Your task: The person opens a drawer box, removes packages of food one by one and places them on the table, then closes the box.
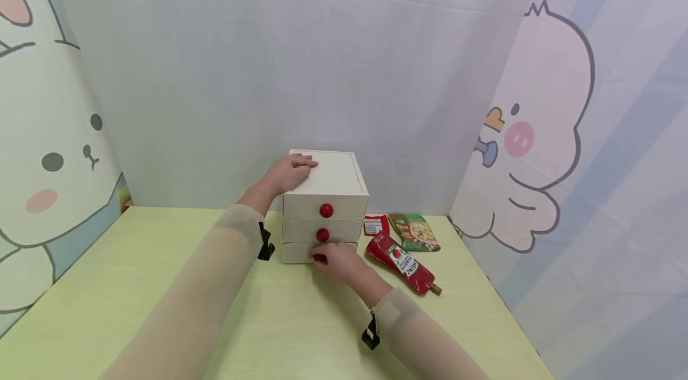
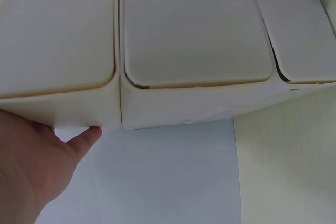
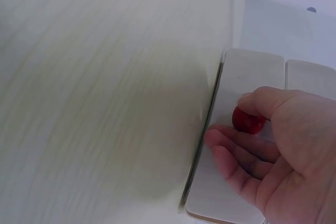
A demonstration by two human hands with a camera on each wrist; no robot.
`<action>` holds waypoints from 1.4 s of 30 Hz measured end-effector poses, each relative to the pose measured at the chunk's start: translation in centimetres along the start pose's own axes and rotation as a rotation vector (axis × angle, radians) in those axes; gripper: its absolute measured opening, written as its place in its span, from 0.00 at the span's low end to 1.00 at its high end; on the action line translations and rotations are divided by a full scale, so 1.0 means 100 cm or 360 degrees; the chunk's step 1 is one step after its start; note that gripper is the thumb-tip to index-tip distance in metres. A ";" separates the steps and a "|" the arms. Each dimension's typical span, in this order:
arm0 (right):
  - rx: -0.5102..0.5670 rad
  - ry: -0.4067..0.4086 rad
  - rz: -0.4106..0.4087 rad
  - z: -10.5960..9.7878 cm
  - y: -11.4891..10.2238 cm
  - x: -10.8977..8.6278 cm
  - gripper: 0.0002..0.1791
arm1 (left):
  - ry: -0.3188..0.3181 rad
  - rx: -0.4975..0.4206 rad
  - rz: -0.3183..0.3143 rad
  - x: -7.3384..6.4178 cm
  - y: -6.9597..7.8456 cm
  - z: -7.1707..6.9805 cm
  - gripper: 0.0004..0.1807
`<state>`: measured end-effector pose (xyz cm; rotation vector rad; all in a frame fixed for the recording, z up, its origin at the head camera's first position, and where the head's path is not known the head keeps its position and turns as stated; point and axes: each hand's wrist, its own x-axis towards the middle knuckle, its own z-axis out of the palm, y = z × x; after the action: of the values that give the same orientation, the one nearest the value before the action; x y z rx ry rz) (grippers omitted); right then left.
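Observation:
A white three-drawer cabinet point(image 1: 337, 172) stands on the table, each drawer front fitted with a round red knob. My left hand point(image 1: 290, 174) rests over the left edge of its top, and in the left wrist view the thumb point(image 2: 85, 141) lies along the cabinet's side. Low at the front, my right hand point(image 1: 340, 261) pinches the bottom drawer's red knob point(image 3: 248, 121) between thumb and fingers. The bottom drawer point(image 1: 295, 253) sits level with the drawers above. Its knob is mostly hidden behind the fingers in the head view.
Right of the cabinet lies a red Heinz pouch point(image 1: 400, 263) with a capped spout. Behind it are a small red packet point(image 1: 375, 225) and a green food packet point(image 1: 414, 232). The light yellow-green table point(image 1: 161, 272) meets curtains with cartoon figures at the back and sides.

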<state>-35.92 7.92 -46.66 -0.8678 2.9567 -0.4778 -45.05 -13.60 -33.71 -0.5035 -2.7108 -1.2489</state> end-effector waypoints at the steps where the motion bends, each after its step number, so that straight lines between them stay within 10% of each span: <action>1: 0.0004 -0.0002 0.0004 0.000 0.000 0.000 0.13 | 0.0001 -0.0003 0.0001 0.000 0.000 0.000 0.28; 42: -0.0110 -0.0006 -0.0080 -0.002 0.002 0.002 0.11 | 0.0053 -0.0011 -0.0016 0.005 -0.003 0.002 0.28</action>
<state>-36.22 7.99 -46.53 -0.9506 2.9706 -0.3771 -45.61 -13.51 -34.00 -0.4664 -2.6855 -1.2583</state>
